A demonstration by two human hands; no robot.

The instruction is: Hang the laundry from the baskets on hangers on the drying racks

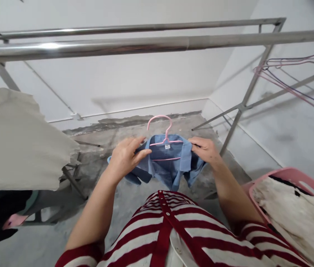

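A blue collared shirt (170,170) hangs in front of my body on a pink hanger (160,117). The hanger's hook rises above the collar, and its bars show inside the neck opening near a small white label. My left hand (126,155) holds the shirt at its left shoulder, thumb by the collar and fingers curved around the cloth. On the other side, my right hand (205,148) pinches the fabric beside the collar. The hanger's two ends are hidden in the cloth.
Metal rails (90,48) of a rack run across the top. Several pink and dark hangers (290,87) hang at the right. A pink basket (281,172) holding pale cloth stands lower right. Beige cloth (20,144) covers something at the left, above black cloth (3,215).
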